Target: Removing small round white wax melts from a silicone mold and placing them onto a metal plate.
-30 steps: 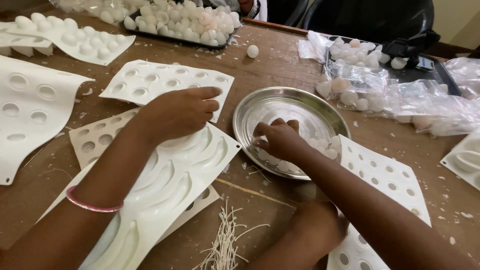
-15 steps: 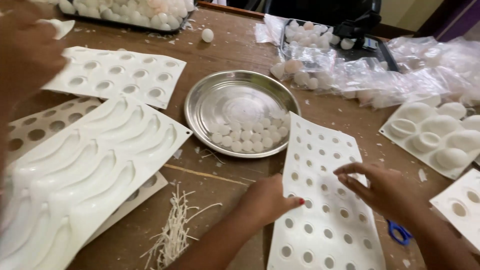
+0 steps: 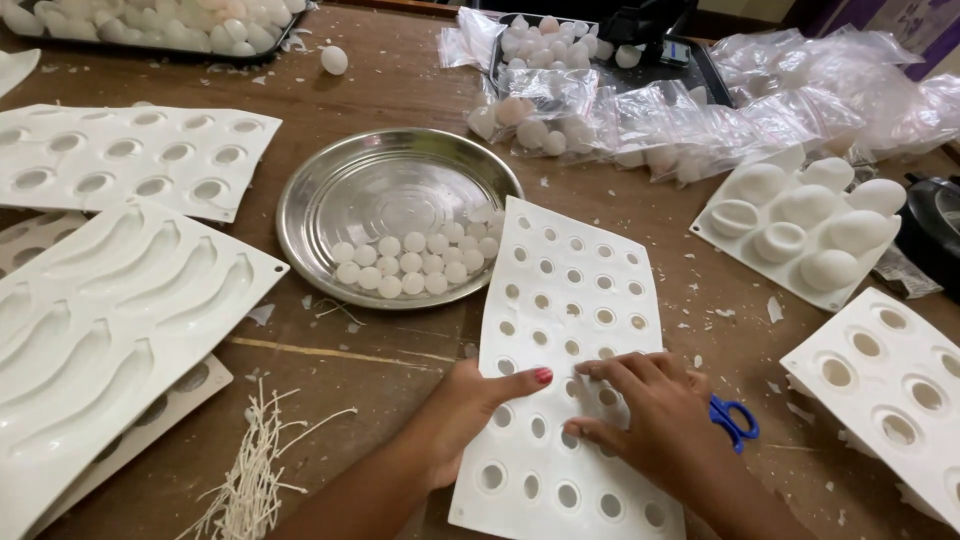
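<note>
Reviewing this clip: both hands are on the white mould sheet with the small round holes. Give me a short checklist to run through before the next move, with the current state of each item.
1. Left hand on the mould sheet: ok, thumb lies across its left edge.
2. Right hand on the sheet: ok, fingers spread over the holes in the lower half.
3. Sheet flat on the table: cannot tell, its top corner overlaps the steel plate rim.
4. Small white balls contained: ok, clustered inside the plate.
5. Blue scissors out of the way: not ok, right beside the right hand.
6. Wick strands apart from the sheet: ok, left of the forearm.
</note>
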